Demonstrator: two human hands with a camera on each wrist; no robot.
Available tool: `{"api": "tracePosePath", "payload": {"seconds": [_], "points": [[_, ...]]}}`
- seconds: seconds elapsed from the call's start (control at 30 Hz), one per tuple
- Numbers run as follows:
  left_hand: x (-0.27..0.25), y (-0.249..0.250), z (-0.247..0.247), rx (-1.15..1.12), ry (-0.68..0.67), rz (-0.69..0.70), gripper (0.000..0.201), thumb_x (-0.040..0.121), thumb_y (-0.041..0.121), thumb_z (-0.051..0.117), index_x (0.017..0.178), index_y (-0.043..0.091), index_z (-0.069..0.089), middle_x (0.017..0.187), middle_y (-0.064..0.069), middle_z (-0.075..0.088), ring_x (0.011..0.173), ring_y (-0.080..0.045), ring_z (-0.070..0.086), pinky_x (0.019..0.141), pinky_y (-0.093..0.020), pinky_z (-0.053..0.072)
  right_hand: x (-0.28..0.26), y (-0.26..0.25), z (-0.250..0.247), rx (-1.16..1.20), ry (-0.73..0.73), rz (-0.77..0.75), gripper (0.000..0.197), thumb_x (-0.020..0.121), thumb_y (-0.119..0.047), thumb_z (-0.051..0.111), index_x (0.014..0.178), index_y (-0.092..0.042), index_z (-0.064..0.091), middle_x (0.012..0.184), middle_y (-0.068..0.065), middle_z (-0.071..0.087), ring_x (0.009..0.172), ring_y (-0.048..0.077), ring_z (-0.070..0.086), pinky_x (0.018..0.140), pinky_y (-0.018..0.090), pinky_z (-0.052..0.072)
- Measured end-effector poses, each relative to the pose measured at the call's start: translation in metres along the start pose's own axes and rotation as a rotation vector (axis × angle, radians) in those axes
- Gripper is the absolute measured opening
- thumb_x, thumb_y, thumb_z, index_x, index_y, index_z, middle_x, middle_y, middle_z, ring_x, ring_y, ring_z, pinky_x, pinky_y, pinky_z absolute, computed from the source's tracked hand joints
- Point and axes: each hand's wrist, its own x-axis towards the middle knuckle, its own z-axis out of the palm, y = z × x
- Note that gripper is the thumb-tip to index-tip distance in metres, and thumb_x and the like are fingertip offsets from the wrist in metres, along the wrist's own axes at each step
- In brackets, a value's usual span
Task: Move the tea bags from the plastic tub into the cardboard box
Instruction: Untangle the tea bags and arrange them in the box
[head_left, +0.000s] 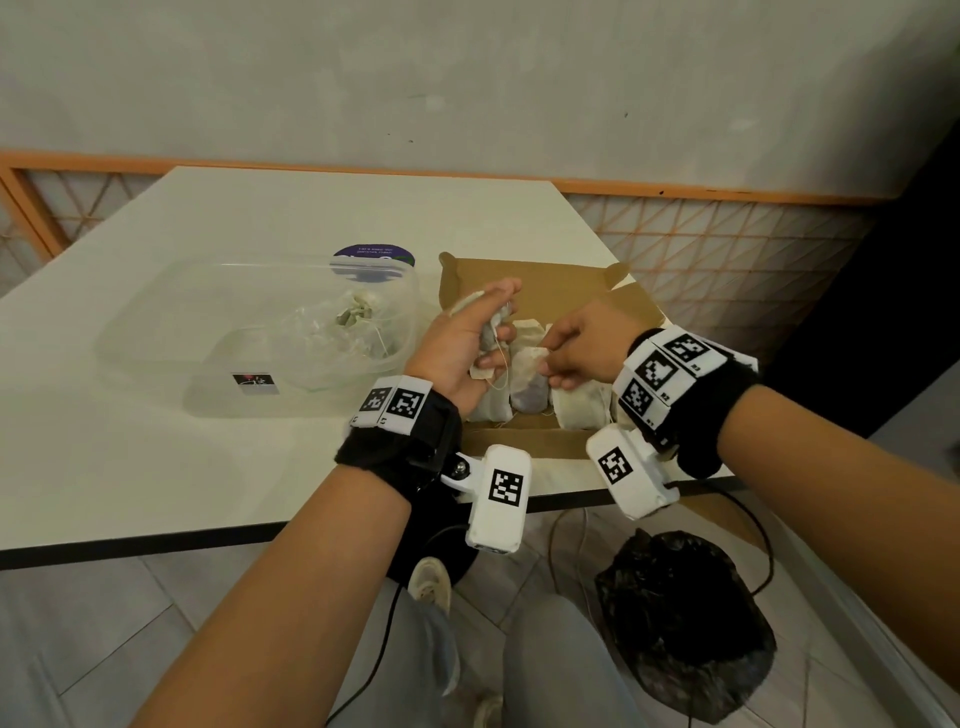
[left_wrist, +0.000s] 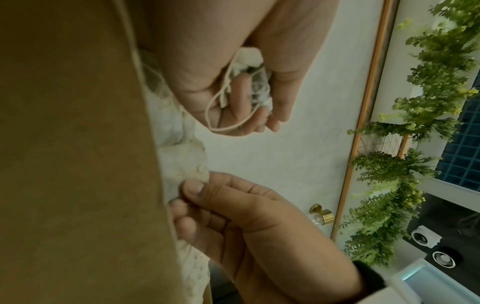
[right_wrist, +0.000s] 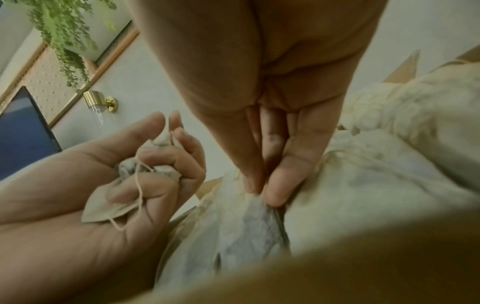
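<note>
A: What was on the left of the table (head_left: 156, 467)?

B: The plastic tub (head_left: 260, 332). It was see-through, and a few crumpled tea bags (head_left: 353, 317) with thin strings still lay inside.

A: And the left hand (head_left: 462, 343)?

B: It was over the cardboard box (head_left: 524, 280), fingers curled tight around a bunch of tea bags (head_left: 491, 338). They looked pale, soft and wrinkled, with a string loop hanging down.

A: What about the right hand (head_left: 582, 343)?

B: It pinched the top of one tea bag (head_left: 530, 364) standing in the box. More cream bags (head_left: 576, 405) stood side by side there, touching each other
</note>
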Motion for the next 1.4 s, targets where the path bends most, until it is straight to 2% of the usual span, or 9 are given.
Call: {"api": "tracePosePath", "payload": {"seconds": [0.13, 0.37, 0.57, 0.7, 0.83, 0.97, 1.1, 1.27, 1.4], "points": [[0.000, 0.002, 0.000, -0.065, 0.000, -0.067, 0.029, 0.095, 0.041, 0.049, 0.099, 0.013, 0.058, 0.075, 0.002, 0.048, 0.050, -0.003, 0.046, 0.034, -0.011, 0.027, -0.006, 0.000, -0.006, -0.159, 0.240, -0.146, 0.010, 0.083, -0.009, 0.065, 0.091, -0.014, 0.061, 0.081, 0.010, 0.066, 0.073, 0.023, 0.064, 0.076, 0.040, 0.056], [-0.001, 0.006, -0.001, -0.193, 0.034, -0.164, 0.044, 0.096, 0.048, 0.040, 0.102, 0.008, 0.057, 0.080, -0.012, 0.066, 0.065, -0.025, 0.068, 0.062, -0.028, 0.054, -0.040, -0.012, 0.026, 0.046, 0.217, -0.396, 0.024, 0.078, -0.027, 0.073, 0.095, -0.016, 0.060, 0.076, -0.005, 0.055, 0.057, 0.003, 0.049, 0.055, 0.014, 0.044], [-0.003, 0.006, 0.000, -0.161, 0.039, -0.141, 0.043, 0.098, 0.048, 0.036, 0.096, 0.010, 0.057, 0.060, -0.007, 0.058, 0.053, -0.018, 0.060, 0.052, -0.023, 0.053, -0.027, -0.008, 0.046, -0.078, 0.323, -0.457, 0.019, 0.078, -0.023, 0.071, 0.091, -0.019, 0.058, 0.085, -0.001, 0.058, 0.064, 0.000, 0.048, 0.059, 0.007, 0.038], [0.002, 0.005, -0.005, -0.193, 0.052, -0.133, 0.035, 0.099, 0.039, 0.041, 0.090, 0.009, 0.058, 0.082, -0.010, 0.058, 0.077, -0.020, 0.059, 0.078, -0.033, 0.050, -0.022, -0.003, 0.035, 0.169, 0.279, -0.372, 0.006, 0.084, -0.012, 0.064, 0.080, -0.017, 0.065, 0.081, -0.001, 0.065, 0.072, 0.010, 0.058, 0.072, 0.024, 0.048], [0.008, 0.001, -0.007, -0.215, 0.056, -0.153, 0.033, 0.100, 0.035, 0.039, 0.078, 0.014, 0.052, 0.077, -0.003, 0.054, 0.070, -0.015, 0.055, 0.066, -0.026, 0.048, -0.025, -0.002, 0.019, 0.503, 0.198, -0.266, 0.015, 0.087, -0.006, 0.059, 0.076, -0.015, 0.062, 0.079, 0.001, 0.066, 0.075, 0.014, 0.059, 0.064, 0.022, 0.051], [0.011, 0.001, -0.007, -0.319, 0.077, -0.154, 0.037, 0.101, 0.035, 0.039, 0.073, 0.012, 0.048, 0.070, -0.007, 0.055, 0.069, -0.019, 0.056, 0.061, -0.031, 0.057, -0.032, -0.003, 0.030, 0.200, 0.200, -0.278, 0.023, 0.075, -0.030, 0.075, 0.084, -0.012, 0.065, 0.077, 0.000, 0.065, 0.068, 0.011, 0.059, 0.065, 0.023, 0.051], [0.008, 0.003, -0.008, -0.374, 0.044, -0.165, 0.040, 0.101, 0.036, 0.036, 0.071, 0.012, 0.046, 0.069, -0.010, 0.059, 0.075, -0.023, 0.059, 0.061, -0.041, 0.058, -0.029, -0.003, 0.041, -0.049, 0.280, -0.390, 0.017, 0.079, -0.025, 0.071, 0.088, -0.013, 0.065, 0.074, -0.005, 0.058, 0.061, 0.002, 0.049, 0.063, 0.019, 0.040], [0.007, 0.004, -0.011, -0.442, 0.009, -0.144, 0.040, 0.102, 0.031, 0.036, 0.072, 0.008, 0.048, 0.084, -0.015, 0.060, 0.093, -0.030, 0.061, 0.090, -0.050, 0.049, -0.027, -0.004, 0.014, 0.247, 0.290, -0.332, 0.012, 0.084, -0.014, 0.065, 0.076, -0.020, 0.058, 0.075, -0.001, 0.060, 0.068, 0.012, 0.057, 0.067, 0.027, 0.050], [0.007, 0.004, -0.010, -0.423, -0.010, -0.174, 0.039, 0.102, 0.032, 0.036, 0.072, 0.010, 0.047, 0.099, -0.020, 0.064, 0.101, -0.033, 0.064, 0.077, -0.051, 0.052, -0.024, -0.003, -0.011, 0.345, 0.361, -0.338, 0.018, 0.083, -0.004, 0.064, 0.077, -0.017, 0.052, 0.070, 0.004, 0.061, 0.055, 0.006, 0.062, 0.053, 0.018, 0.049]]}}
